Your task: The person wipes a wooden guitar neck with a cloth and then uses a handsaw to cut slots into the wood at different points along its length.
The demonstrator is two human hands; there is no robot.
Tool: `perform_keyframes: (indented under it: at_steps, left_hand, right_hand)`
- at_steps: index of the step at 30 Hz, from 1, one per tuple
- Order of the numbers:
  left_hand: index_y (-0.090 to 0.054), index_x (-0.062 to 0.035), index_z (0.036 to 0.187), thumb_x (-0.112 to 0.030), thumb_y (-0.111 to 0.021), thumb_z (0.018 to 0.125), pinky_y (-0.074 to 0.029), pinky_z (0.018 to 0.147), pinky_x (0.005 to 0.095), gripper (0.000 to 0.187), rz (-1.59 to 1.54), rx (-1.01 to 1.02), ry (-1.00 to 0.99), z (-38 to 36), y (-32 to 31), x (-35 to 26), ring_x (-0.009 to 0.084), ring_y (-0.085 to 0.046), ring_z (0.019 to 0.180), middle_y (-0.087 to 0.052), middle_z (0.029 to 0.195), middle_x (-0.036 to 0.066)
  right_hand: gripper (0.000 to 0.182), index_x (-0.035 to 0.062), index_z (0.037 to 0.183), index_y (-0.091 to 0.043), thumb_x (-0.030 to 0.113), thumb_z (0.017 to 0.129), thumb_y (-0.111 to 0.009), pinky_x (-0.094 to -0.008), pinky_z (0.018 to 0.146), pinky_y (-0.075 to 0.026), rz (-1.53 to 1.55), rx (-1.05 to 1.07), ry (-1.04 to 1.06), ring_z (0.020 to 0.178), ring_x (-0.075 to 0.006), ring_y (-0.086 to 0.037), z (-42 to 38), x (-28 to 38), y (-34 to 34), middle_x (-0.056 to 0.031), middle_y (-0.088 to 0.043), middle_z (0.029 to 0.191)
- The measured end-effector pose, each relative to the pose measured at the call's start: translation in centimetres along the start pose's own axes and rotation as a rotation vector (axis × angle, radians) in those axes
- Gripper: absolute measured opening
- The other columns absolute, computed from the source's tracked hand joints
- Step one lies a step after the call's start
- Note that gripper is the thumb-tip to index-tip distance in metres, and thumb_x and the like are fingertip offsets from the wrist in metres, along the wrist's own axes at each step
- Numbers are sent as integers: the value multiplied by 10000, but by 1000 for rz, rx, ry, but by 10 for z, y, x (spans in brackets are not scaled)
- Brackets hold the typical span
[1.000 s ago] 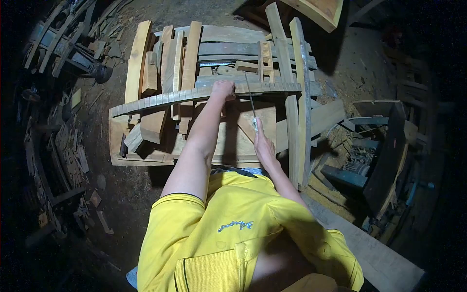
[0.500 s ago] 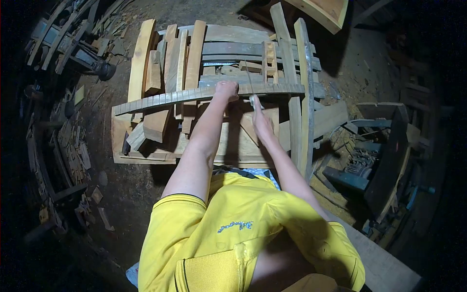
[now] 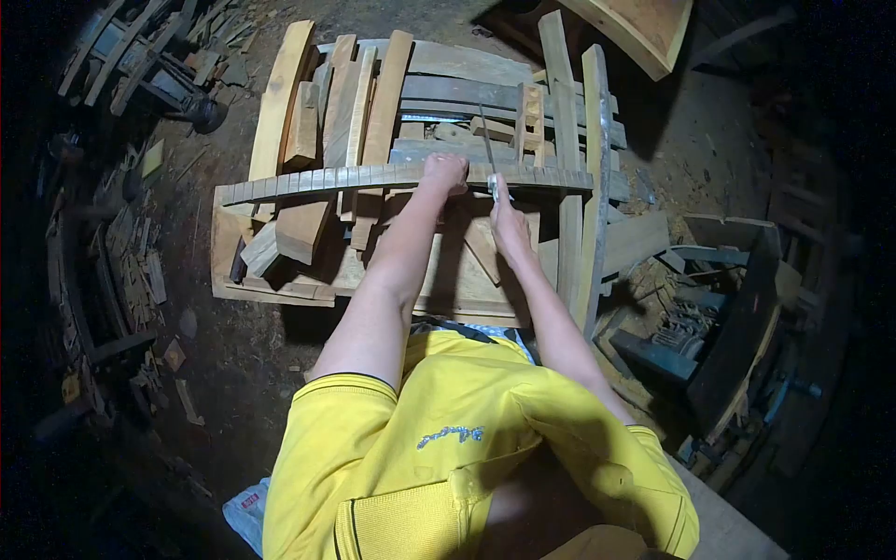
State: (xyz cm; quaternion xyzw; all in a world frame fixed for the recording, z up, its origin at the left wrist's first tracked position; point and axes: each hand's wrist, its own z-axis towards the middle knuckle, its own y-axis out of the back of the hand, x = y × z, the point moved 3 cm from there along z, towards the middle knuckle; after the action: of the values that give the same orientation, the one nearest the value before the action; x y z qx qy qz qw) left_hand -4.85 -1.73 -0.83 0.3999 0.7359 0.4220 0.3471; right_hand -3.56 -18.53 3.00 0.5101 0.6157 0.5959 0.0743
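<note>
A long, slightly bowed wooden strip [image 3: 327, 181] lies crosswise over a pile of boards, its near face marked by many evenly spaced cross lines. My left hand [image 3: 446, 175] is closed around this strip near its middle. Just to the right, my right hand [image 3: 510, 229] grips a handsaw [image 3: 488, 145] by its pale handle. The thin blade points away from me and crosses the strip; whether its teeth touch the wood is too small to tell.
Under the strip are several loose boards [image 3: 386, 103] and a flat wooden panel [image 3: 439, 291]. Two long planks [image 3: 594, 187] stand along the right side. A motor-like machine [image 3: 677, 336] sits in a wooden frame at right. Wood scraps [image 3: 149, 271] litter the floor at left.
My right hand and the saw have moved forward, so the handle is now closer to the strip. My left hand keeps its hold. The whole view has shifted slightly.
</note>
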Motion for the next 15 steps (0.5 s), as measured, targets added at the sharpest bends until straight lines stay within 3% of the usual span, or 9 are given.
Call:
perform_keyframes:
  at_steps: [3,5,15]
  left_hand:
    - [-565,-92,1044,-275,-629,674,-420,869,363,418,-35,6,-1,3,-3,5,253,-550,1018,-576,1080,122]
    - [-561,-88,1049,-269,-624,679,-417,872,364,416,-10,22,-15,-2,4,1,253,-549,1018,-570,1089,125]
    - [-601,-83,973,-259,-660,647,-458,818,367,375,-9,-50,-17,-3,2,0,270,-581,951,-604,1006,140]
  right_hand:
    - [558,243,1366,-109,158,874,-357,-499,637,-413,32,-101,71,716,-451,-550,-37,-13,-12,-293,-547,751]
    - [563,247,1369,-90,154,876,-347,-502,627,-414,-36,65,-50,700,-452,-551,-69,-19,-10,-292,-546,736]
    - [588,257,1370,-27,173,882,-343,-505,604,-409,-70,109,-81,643,-446,-546,-84,-24,-25,-294,-521,666]
